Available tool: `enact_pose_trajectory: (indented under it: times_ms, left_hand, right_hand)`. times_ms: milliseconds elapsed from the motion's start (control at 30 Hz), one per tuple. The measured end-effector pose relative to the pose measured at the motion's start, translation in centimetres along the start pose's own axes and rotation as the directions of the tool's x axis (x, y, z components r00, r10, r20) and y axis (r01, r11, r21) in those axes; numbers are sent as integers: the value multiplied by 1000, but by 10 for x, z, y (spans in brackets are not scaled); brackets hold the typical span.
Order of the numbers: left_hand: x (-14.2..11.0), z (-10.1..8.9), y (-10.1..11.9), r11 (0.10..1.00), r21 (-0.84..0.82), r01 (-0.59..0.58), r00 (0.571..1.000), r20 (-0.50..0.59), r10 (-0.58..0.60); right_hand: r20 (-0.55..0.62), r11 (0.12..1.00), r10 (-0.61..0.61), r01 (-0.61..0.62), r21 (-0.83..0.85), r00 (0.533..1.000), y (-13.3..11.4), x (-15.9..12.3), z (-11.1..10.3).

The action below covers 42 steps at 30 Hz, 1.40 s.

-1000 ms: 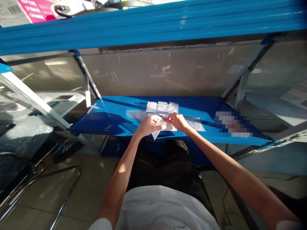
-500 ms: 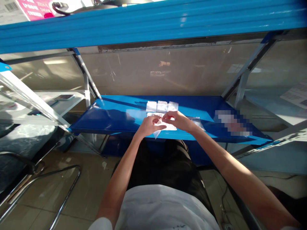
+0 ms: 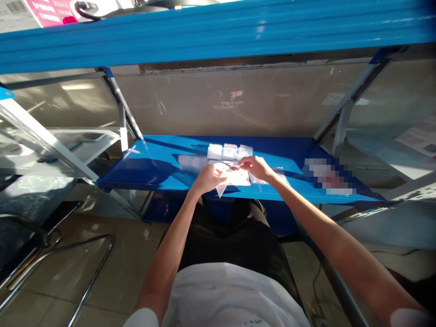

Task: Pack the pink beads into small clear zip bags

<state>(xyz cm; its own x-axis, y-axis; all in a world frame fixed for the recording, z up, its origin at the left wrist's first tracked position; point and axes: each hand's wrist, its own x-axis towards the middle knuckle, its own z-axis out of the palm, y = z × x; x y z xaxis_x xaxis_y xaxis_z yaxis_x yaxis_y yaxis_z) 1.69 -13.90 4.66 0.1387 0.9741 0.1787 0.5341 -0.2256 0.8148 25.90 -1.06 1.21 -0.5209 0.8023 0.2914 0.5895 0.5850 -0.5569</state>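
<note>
In the head view, my left hand (image 3: 210,178) pinches a small clear plastic bag (image 3: 221,189), whose corner hangs below the fingers near the shelf's front edge. My right hand (image 3: 256,165) is a little to the right, fingers closed together over a bright, sunlit clear bag (image 3: 241,178) lying on the blue shelf. Small dark bits show between the two hands, too small to name. What the right fingertips hold, if anything, cannot be made out. Behind the hands lie three small zip bags in a row: left bag (image 3: 215,151), middle bag (image 3: 230,151), right bag (image 3: 245,152).
Another clear bag (image 3: 279,173) lies right of my right hand on the blue shelf (image 3: 163,168). A blurred-out patch (image 3: 329,176) covers something at the right end. A thick blue upper beam (image 3: 218,34) crosses above. A metal-framed chair (image 3: 91,268) stands at the left.
My right hand has moved slightly right, away from my left hand, so a gap shows between them. The left hand still holds the bag, shifted slightly left.
</note>
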Motion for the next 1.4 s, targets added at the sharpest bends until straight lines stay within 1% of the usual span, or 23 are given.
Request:
enact_pose_trajectory:
  times_ms: [100, 167, 267, 367, 467, 567, 633, 700, 800, 867, 967, 1033, 1167, 1233, 1300, 1400]
  left_hand:
    - [0, 0, -6, 990, -111, -81, 996, 18, 84]
    - [1, -1, -12, 982, -163, -99, 993, 41, 107]
    - [3, -2, -16, 983, -176, -60, 995, 69, 73]
    - [3, -3, -11, 984, -169, -49, 997, 57, 59]
    - [0, -4, -2, 983, -184, -18, 998, 55, 28]
    - [-3, -4, 2, 977, -213, -7, 998, 64, 21]
    - [-4, -3, 1, 976, -217, -2, 998, 55, 14]
    - [-3, -1, -1, 978, -209, 5, 999, 42, 4]
    - [-2, 2, -3, 981, -192, 10, 1000, 29, -5]
    - [-2, 2, -1, 982, -189, 15, 1000, 27, -10]
    - [-4, -1, 5, 983, -185, -7, 999, 40, 15]
    - [-5, -2, 9, 981, -190, -26, 998, 47, 35]
    - [-6, -2, 11, 968, -250, -8, 997, 69, 26]
    - [-6, -2, 10, 962, -273, -10, 996, 86, 35]
    - [-6, -1, 11, 960, -279, -25, 995, 90, 52]
    - [-6, -1, 11, 958, -287, -28, 996, 69, 49]
  right_hand:
    - [-7, 986, -42, 40, -160, 999, 7, 5, 9]
    - [-1, 976, -74, 72, -204, 997, 9, 8, 11]
    - [50, 974, -110, 118, -191, 993, 12, 10, 12]
    - [87, 977, -92, 107, -182, 992, 13, 12, 12]
    - [89, 980, -58, 74, -183, 994, 12, 14, 13]
    - [64, 986, -58, 67, -150, 996, 8, 14, 11]
    - [25, 996, -52, 54, -70, 998, 2, 11, 6]
    - [4, 997, -35, 35, 63, 999, -10, 5, -1]
    - [48, 968, -54, 40, 249, 997, -37, -7, -12]
    - [78, 951, -86, 59, 304, 993, -59, -13, -19]
    - [123, 952, -105, 63, 301, 987, -86, -19, -27]
    - [159, 958, -103, 55, 281, 982, -96, -20, -31]
    - [234, 964, -77, 13, 264, 969, -102, -21, -34]
    - [251, 965, -78, 10, 261, 965, -103, -22, -35]
    - [227, 966, -99, 38, 257, 969, -102, -23, -35]
    - [129, 960, -150, 113, 257, 980, -101, -27, -38]
